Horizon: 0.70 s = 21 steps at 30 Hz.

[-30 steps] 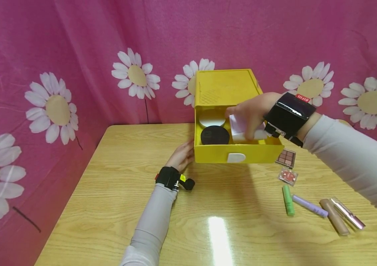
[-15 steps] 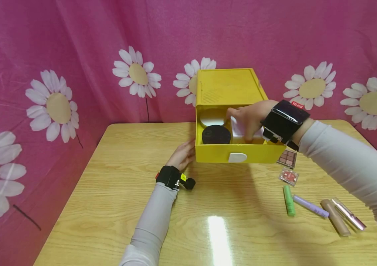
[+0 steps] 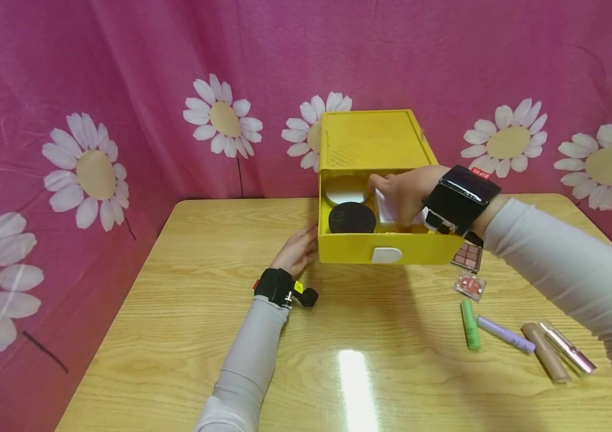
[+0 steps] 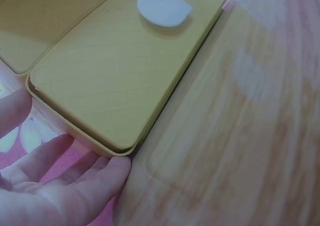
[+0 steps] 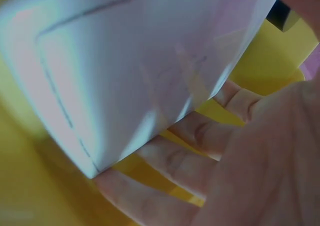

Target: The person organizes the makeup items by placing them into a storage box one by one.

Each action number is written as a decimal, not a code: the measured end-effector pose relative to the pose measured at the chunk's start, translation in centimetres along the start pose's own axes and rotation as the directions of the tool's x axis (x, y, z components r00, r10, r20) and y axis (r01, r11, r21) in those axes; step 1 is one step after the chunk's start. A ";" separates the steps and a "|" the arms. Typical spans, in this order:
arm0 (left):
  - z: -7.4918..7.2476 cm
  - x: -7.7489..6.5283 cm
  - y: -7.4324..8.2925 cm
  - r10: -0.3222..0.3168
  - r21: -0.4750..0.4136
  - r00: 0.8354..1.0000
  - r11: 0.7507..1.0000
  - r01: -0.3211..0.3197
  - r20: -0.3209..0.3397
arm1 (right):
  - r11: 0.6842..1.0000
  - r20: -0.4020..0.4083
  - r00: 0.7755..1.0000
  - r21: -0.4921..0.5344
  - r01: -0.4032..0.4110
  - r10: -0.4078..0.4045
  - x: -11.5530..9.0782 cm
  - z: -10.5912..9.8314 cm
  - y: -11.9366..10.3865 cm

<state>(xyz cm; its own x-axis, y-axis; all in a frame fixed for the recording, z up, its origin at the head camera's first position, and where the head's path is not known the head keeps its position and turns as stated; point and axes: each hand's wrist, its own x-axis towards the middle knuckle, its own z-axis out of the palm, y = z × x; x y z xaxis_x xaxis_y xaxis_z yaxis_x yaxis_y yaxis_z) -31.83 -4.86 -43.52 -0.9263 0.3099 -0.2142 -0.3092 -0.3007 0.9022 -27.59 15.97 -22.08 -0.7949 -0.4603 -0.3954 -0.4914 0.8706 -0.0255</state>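
Observation:
My right hand reaches into the pulled-out drawer of a yellow box. It holds a flat, pale rectangular case across its width, and in the right wrist view fingertips line the edge of that case. To its left in the drawer lie a black round compact and a white round case. My left hand rests against the box's left side with loosely extended fingers. Close by in the left wrist view is a drawer front with a white tab.
On the wooden table, an eyeshadow palette and a small red compact lie right of the drawer. Nearer are a green tube, a lilac tube, a brown tube and a shiny tube. A pink daisy curtain hangs behind.
My right hand has sunk a little lower into the drawer with the pale case. My left hand has stayed against the box.

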 end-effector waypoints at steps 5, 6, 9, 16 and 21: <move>0.1 0.1 0.0 -0.002 -0.010 1.000 1.000 0.002 0.003 | 1.000 0.004 1.000 0.003 -0.004 0.004 0.0 0.0 0.1; 0.1 0.1 0.0 -0.002 -0.010 1.000 1.000 0.002 0.005 | 1.000 0.004 1.000 0.004 -0.007 0.007 -0.1 0.0 0.0; 0.1 0.1 0.0 -0.001 -0.007 1.000 1.000 0.001 0.010 | 1.000 0.008 1.000 0.005 0.002 -0.002 -0.1 0.0 0.1; 0.1 0.1 0.0 0.002 -0.008 1.000 1.000 -0.001 0.022 | 0.986 0.031 0.989 0.090 0.142 -0.145 -1.1 -1.4 0.4; 0.1 -0.1 0.1 -0.002 -0.010 1.000 1.000 0.002 0.023 | 0.951 0.043 0.952 0.089 0.297 -0.302 -2.8 -3.5 0.2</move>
<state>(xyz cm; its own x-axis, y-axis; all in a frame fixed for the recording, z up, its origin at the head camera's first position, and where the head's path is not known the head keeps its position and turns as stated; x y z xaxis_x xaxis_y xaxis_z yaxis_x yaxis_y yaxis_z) -31.78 -4.86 -43.40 -0.9205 0.3314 -0.2070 -0.3131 -0.3089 0.8981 -26.70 16.79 -17.80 -0.5934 -0.6933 -0.4088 -0.6715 0.7065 -0.2235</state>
